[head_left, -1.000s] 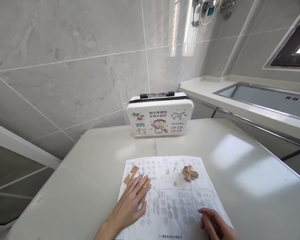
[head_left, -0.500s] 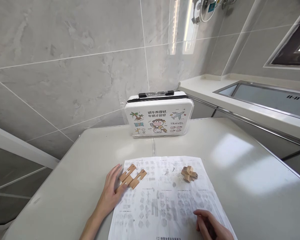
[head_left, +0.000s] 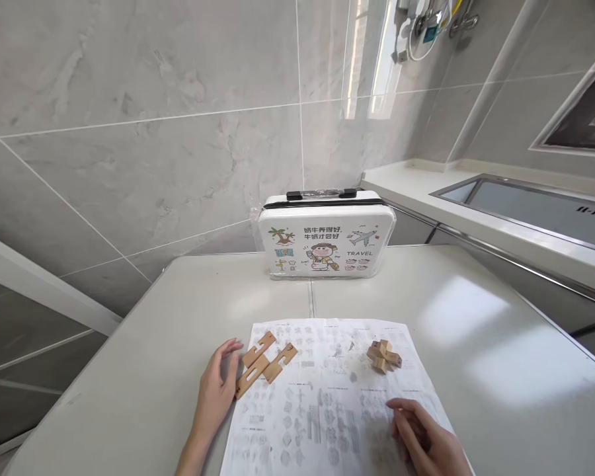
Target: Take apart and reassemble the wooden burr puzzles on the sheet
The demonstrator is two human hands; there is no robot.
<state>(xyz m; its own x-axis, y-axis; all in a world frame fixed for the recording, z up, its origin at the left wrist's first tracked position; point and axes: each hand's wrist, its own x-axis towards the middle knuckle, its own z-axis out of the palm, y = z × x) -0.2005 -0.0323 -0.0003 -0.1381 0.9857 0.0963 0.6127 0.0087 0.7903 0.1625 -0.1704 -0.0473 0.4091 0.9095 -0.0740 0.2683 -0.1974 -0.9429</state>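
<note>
A printed instruction sheet [head_left: 327, 410] lies on the white table [head_left: 456, 344]. At the sheet's left edge sit several loose notched wooden puzzle pieces [head_left: 262, 363]. My left hand [head_left: 217, 390] rests flat beside them, fingers stretched out, fingertips touching the nearest piece. Toward the sheet's upper right stands a small assembled wooden cross puzzle [head_left: 384, 356], untouched. My right hand [head_left: 424, 439] lies on the sheet's lower right with its fingers curled down on the paper; nothing shows in it.
A small white suitcase-shaped box [head_left: 326, 237] with cartoon prints stands against the tiled wall at the table's far edge. A counter with a steel sink [head_left: 530, 201] runs along the right. The table drops off at the left.
My left hand has slid from on top of the loose pieces to their left side, uncovering them. The pieces lie a little more spread. My right hand has barely moved.
</note>
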